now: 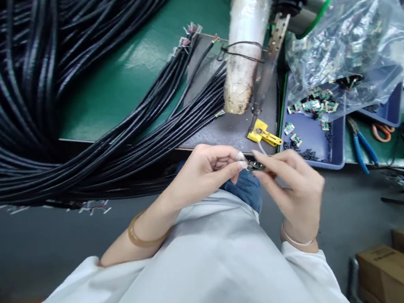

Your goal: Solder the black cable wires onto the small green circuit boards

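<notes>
Between my two hands, just off the table's front edge, is a small green circuit board [256, 165]. My right hand [294, 179] pinches it between thumb and fingers. From the other side my left hand [215, 169] closes thumb and fingertips at the board's left end; whether it grips the board itself or a small part on it is hidden by the fingers. Just beyond the hands a yellow clip-like holder [263, 134] sits on the grey work plate [208, 138]. A bundle of black cables [167, 111] with stripped, coloured wire ends lies across that plate.
A white wrapped tube [243, 53] hangs over the plate beside a metal soldering stand [268, 64] and a solder spool [319, 2]. On the right are a blue tray [336, 147] with circuit boards, a plastic bag [365, 38], pliers [361, 144] and orange-handled scissors [382, 132]. Cardboard boxes [393, 270] stand below.
</notes>
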The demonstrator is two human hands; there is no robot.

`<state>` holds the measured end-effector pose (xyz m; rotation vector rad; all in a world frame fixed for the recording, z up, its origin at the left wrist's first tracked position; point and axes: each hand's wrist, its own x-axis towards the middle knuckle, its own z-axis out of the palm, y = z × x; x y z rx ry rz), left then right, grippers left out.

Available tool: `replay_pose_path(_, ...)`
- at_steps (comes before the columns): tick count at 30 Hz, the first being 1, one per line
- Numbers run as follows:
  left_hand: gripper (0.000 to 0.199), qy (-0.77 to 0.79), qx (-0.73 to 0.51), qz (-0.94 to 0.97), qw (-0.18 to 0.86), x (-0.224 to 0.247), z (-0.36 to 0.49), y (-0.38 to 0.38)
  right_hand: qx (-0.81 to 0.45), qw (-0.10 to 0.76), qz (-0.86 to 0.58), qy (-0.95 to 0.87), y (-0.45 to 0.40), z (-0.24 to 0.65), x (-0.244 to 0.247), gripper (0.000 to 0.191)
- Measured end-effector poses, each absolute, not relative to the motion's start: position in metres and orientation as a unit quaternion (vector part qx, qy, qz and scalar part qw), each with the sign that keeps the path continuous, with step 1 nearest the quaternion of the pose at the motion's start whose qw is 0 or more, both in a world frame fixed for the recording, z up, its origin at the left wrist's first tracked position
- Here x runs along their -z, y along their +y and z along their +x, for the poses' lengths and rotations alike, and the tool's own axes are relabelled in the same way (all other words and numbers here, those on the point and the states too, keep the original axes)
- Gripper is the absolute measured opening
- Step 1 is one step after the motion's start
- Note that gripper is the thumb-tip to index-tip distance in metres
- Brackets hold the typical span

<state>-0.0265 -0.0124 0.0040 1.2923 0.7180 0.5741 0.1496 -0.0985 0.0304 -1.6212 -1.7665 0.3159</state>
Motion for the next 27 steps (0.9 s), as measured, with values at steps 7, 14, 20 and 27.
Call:
replay_pose_path(7, 0.022, 0.293, -0.207, 0.583, 0.729, 0.004, -0.038, -0.014, -0.154, 0.35, -0.602, -0.701, -0.104, 0.137, -0.016, 0.013)
replay_pose_path(14, 0.016, 0.31, -0.248, 0.55, 0.734, 0.006, -0.037, -0.02, -0.09, 0.358, -0.577, -0.728, -0.101, 0.136, -0.013, 0.003)
replay_pose_path(20, 0.01, 0.364, -0.335, 0.54, 0.681, 0.002, -0.023, -0.025, 0.038, 0.363, -0.573, -0.734, -0.095, 0.136, -0.007, 0.006)
replay_pose_path(27, 0.01, 0.376, -0.389, 0.519, 0.662, -0.002, -0.008, -0.016, 0.049, 0.638, -0.558, -0.529, -0.094, 0.144, -0.012, 0.032)
